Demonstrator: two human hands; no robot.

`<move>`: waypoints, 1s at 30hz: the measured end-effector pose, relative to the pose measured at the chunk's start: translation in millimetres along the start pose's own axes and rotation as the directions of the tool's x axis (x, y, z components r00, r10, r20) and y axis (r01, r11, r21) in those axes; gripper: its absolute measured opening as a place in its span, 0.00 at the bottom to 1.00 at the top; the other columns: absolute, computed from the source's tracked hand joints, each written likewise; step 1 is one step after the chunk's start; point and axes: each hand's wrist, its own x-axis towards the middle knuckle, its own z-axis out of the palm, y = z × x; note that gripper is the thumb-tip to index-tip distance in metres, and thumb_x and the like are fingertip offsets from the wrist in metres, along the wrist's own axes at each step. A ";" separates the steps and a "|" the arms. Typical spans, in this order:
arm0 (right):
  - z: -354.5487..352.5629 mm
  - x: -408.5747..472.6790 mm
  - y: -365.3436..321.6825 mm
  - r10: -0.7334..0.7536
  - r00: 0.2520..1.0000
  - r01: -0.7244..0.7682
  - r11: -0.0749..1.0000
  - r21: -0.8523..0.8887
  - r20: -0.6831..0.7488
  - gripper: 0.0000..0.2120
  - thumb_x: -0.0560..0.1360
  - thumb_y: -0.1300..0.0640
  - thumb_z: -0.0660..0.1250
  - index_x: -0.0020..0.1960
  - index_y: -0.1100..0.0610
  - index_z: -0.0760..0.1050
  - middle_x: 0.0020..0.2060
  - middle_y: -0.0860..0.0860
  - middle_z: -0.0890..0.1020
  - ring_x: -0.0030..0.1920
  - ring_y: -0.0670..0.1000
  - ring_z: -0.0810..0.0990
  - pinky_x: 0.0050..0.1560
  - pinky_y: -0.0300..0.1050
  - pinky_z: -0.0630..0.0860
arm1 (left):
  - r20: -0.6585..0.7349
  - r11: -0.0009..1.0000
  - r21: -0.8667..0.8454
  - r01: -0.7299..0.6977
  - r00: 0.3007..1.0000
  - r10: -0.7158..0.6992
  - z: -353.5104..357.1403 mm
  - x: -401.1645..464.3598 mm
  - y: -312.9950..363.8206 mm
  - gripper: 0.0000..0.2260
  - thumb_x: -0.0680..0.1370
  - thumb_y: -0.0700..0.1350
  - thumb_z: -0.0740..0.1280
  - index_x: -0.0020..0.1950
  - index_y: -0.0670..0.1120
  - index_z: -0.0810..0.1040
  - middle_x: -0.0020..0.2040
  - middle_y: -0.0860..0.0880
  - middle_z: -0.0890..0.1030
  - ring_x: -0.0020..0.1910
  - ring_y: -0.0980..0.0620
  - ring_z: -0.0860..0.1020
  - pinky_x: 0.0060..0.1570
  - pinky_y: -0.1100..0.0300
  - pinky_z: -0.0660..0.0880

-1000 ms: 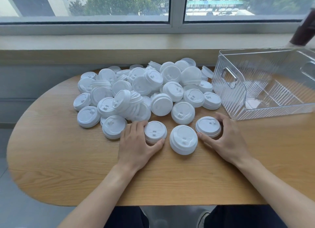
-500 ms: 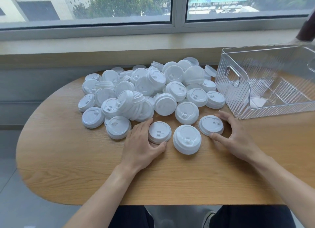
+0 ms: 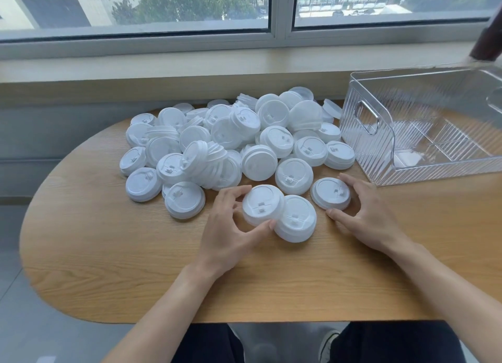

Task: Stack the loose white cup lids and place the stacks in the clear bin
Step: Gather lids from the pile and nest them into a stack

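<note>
I see the left hand (image 3: 231,226) pinching a round white plastic cup lid (image 3: 262,204) by its rim, thumb at the near edge and fingers at the far-left edge, lifted so it overlaps a second white lid stack (image 3: 296,218) sitting near the middle of the oval wooden table (image 3: 108,254); I read that as lining it up to drop on top, rim grip chosen so the dome stays free to nest. Right hand (image 3: 364,213) is spread around a flat white lid (image 3: 330,193) just right of that, thumb on the near side, fingers at the far-right rim; whether it's actually gripping or only bracketing it I can't tell, looks like contact at the fingertips. The big heap of loose white lids (image 3: 231,139) fills the far-centre of the table up to the far edge, some already nested in leaning rows. Clear ribbed plastic bin with cut-out handle (image 3: 369,123) sits at the far-right edge, close to the right hand, probably parked there for short transfers; no lids in it that I can make out, though the reflections make that unsure. Task looks barely begun.
</note>
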 end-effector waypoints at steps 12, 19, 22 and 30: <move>4.4 0.0 -2.5 -0.015 0.999 0.014 0.999 -0.044 -0.032 0.38 0.73 0.55 0.78 0.79 0.56 0.66 0.75 0.51 0.71 0.77 0.49 0.63 0.76 0.40 0.56 | 0.224 0.979 0.110 -0.172 0.964 0.145 23.2 12.0 20.9 0.36 0.69 0.59 0.80 0.74 0.55 0.73 0.67 0.61 0.70 0.70 0.58 0.70 0.71 0.61 0.67; 2.4 -3.8 -6.9 -0.002 0.995 -0.001 1.000 -0.031 -0.095 0.37 0.71 0.52 0.80 0.76 0.56 0.71 0.69 0.51 0.75 0.72 0.52 0.69 0.72 0.40 0.60 | 0.245 0.988 0.068 -0.136 0.963 0.115 31.6 11.3 6.8 0.36 0.69 0.61 0.79 0.74 0.56 0.72 0.69 0.59 0.70 0.71 0.55 0.72 0.68 0.51 0.74; 1.9 -5.1 -9.2 0.008 0.994 -0.010 1.000 -0.014 -0.113 0.38 0.71 0.49 0.81 0.76 0.57 0.71 0.67 0.53 0.74 0.71 0.53 0.69 0.74 0.44 0.62 | 0.224 0.990 0.066 -0.126 0.969 0.108 33.4 10.3 5.1 0.36 0.69 0.62 0.79 0.74 0.56 0.72 0.69 0.60 0.70 0.70 0.55 0.73 0.67 0.52 0.74; 1.9 -7.9 -9.3 0.028 0.990 -0.022 0.999 0.046 -0.138 0.36 0.70 0.45 0.80 0.73 0.55 0.73 0.63 0.49 0.73 0.69 0.51 0.70 0.74 0.50 0.67 | 0.220 0.985 0.100 -0.139 0.969 0.115 35.3 10.0 11.7 0.35 0.71 0.58 0.80 0.74 0.51 0.72 0.69 0.60 0.75 0.69 0.62 0.72 0.68 0.59 0.71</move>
